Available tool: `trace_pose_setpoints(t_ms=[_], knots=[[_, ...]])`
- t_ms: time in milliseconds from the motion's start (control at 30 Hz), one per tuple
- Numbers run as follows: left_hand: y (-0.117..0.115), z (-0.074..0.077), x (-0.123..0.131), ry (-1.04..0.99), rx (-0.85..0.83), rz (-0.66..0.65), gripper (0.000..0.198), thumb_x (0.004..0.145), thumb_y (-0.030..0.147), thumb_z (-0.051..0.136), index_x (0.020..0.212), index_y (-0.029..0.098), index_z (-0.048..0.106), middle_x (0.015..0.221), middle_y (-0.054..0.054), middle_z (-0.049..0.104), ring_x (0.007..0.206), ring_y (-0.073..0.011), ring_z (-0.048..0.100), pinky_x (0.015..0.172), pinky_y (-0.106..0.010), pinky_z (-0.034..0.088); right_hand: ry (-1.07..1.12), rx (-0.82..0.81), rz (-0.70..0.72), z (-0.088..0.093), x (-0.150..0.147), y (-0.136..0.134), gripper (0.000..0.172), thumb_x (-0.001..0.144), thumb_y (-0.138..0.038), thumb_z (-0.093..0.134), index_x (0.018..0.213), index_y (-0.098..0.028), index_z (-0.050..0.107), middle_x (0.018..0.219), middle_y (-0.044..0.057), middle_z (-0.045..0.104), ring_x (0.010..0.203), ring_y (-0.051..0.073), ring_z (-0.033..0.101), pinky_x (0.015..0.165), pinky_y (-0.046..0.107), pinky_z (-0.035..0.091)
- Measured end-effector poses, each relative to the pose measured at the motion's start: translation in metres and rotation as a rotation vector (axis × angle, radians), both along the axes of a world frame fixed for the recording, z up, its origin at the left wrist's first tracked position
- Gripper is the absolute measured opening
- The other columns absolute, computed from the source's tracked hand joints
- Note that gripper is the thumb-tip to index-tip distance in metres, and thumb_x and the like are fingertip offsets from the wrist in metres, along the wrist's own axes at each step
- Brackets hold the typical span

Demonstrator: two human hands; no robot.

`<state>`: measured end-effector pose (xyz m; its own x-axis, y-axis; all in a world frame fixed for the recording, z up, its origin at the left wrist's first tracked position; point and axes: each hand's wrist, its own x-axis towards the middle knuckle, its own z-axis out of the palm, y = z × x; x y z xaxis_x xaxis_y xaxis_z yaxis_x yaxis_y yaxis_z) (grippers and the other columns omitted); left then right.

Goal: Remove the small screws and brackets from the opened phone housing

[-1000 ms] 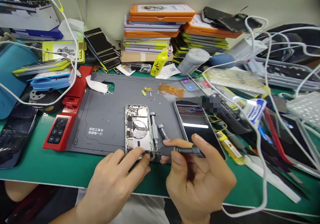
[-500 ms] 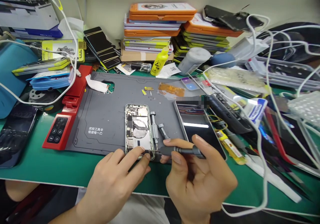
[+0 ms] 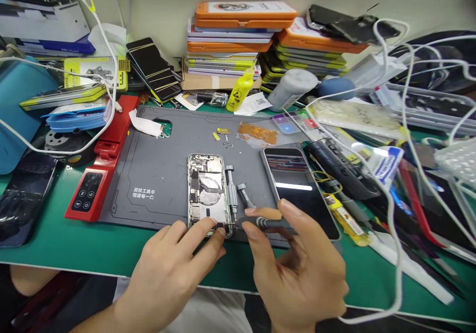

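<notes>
An opened phone (image 3: pixel 206 205) lies on the grey work mat (image 3: pixel 156 149) with its inner parts bare. At its lower end my left hand (image 3: pixel 176 261) pinches with thumb and forefinger; a small dark part shows between the fingertips, too small to name. My right hand (image 3: pixel 297 266) holds a dark screwdriver (image 3: pixel 266 222) level, its thin tip pointing left at the phone's lower right edge, close to my left fingertips. Two grey screwdrivers, a longer one (image 3: pixel 231 189) and a shorter one (image 3: pixel 244 194), lie right of the phone. Another phone (image 3: pixel 293 184) rests dark side up beyond them.
A red device with buttons (image 3: pixel 87 194) edges the mat's left. Small yellow and metal bits (image 3: pixel 223 132) lie near an orange film (image 3: pixel 258 133). Behind stand a yellow bottle (image 3: pixel 240 91) and stacked orange cases (image 3: pixel 245 14). White cables (image 3: pixel 396 243) loop over tools at right.
My right hand's fingers have shifted along the screwdriver, which still points at the phone's lower edge. The left hand keeps its pinch. The whole view has moved slightly.
</notes>
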<state>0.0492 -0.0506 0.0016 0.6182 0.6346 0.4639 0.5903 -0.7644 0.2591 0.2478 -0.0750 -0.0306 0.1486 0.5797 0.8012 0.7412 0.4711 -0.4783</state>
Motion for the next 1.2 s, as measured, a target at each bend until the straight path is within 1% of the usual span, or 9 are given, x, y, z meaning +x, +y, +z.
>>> trace_pose_setpoints(t_ms=[100,300,433,600,733,867,1000,1133,1200], knots=[[0.000,0.000,0.000,0.000,-0.004,0.000,0.023,0.120,0.019,0.054,0.129,0.014,0.075,0.131,-0.006,0.083,0.076,-0.0207,0.059,0.063,-0.038,0.050,0.009,0.009,0.006,0.001,0.000,0.001,0.074,0.096,-0.001,0.080,0.163,-0.027,0.062,0.126,0.009,0.085,0.096,0.025,0.087,0.073,0.037,0.075],[0.000,0.000,0.000,-0.008,0.000,0.007,0.024,0.121,0.019,0.052,0.128,0.015,0.074,0.127,-0.004,0.084,0.075,-0.0207,0.058,0.062,-0.038,0.050,-0.036,0.052,-0.058,0.003,-0.001,0.003,0.082,0.090,0.002,0.087,0.163,-0.026,0.063,0.119,0.008,0.085,0.089,0.022,0.085,0.069,0.031,0.073],[-0.001,0.000,0.000,-0.011,0.001,0.011,0.023,0.120,0.019,0.054,0.129,0.015,0.074,0.129,-0.005,0.084,0.077,-0.0210,0.059,0.063,-0.037,0.050,-0.003,0.017,-0.026,0.002,-0.001,0.001,0.075,0.095,0.001,0.081,0.164,-0.023,0.062,0.124,0.012,0.084,0.100,0.026,0.086,0.075,0.034,0.074],[0.000,0.001,0.001,-0.012,0.003,0.012,0.024,0.121,0.019,0.053,0.128,0.015,0.075,0.126,-0.004,0.084,0.076,-0.0208,0.059,0.064,-0.037,0.050,-0.037,0.072,-0.051,0.001,0.000,0.000,0.083,0.086,0.006,0.087,0.161,-0.021,0.065,0.120,0.010,0.083,0.093,0.023,0.085,0.074,0.031,0.073],[0.000,0.001,0.000,-0.012,-0.004,0.009,0.023,0.121,0.020,0.054,0.129,0.014,0.075,0.127,-0.005,0.084,0.076,-0.0209,0.059,0.063,-0.038,0.050,-0.013,0.043,-0.043,0.003,-0.001,-0.001,0.077,0.092,0.001,0.084,0.162,-0.023,0.063,0.124,0.011,0.082,0.100,0.026,0.086,0.076,0.034,0.074],[0.000,0.001,0.000,-0.014,-0.011,0.004,0.023,0.120,0.018,0.055,0.129,0.014,0.075,0.127,-0.005,0.084,0.076,-0.0203,0.059,0.063,-0.037,0.050,-0.067,0.054,-0.002,0.006,0.000,-0.001,0.082,0.089,0.003,0.087,0.163,-0.023,0.063,0.116,0.009,0.083,0.094,0.023,0.084,0.074,0.032,0.073],[0.000,0.001,0.000,-0.016,-0.016,0.006,0.022,0.120,0.018,0.055,0.129,0.014,0.075,0.128,-0.005,0.084,0.076,-0.0204,0.059,0.063,-0.037,0.051,-0.073,0.059,0.011,0.006,0.000,0.000,0.075,0.095,0.000,0.081,0.164,-0.020,0.061,0.121,0.013,0.082,0.102,0.024,0.085,0.079,0.034,0.074],[0.000,0.003,0.001,-0.021,-0.029,0.010,0.024,0.121,0.020,0.052,0.127,0.015,0.075,0.124,-0.004,0.084,0.074,-0.0199,0.059,0.062,-0.037,0.050,-0.024,-0.012,-0.003,0.008,-0.003,0.001,0.083,0.089,-0.004,0.090,0.164,-0.026,0.061,0.110,0.007,0.086,0.089,0.022,0.086,0.074,0.031,0.074],[0.000,0.004,0.002,-0.031,-0.035,0.017,0.025,0.122,0.021,0.051,0.127,0.016,0.075,0.122,-0.004,0.085,0.073,-0.0196,0.059,0.061,-0.036,0.049,0.049,-0.023,-0.024,0.010,-0.006,0.001,0.080,0.090,-0.006,0.091,0.163,-0.026,0.063,0.103,0.005,0.085,0.080,0.022,0.085,0.068,0.030,0.074]])
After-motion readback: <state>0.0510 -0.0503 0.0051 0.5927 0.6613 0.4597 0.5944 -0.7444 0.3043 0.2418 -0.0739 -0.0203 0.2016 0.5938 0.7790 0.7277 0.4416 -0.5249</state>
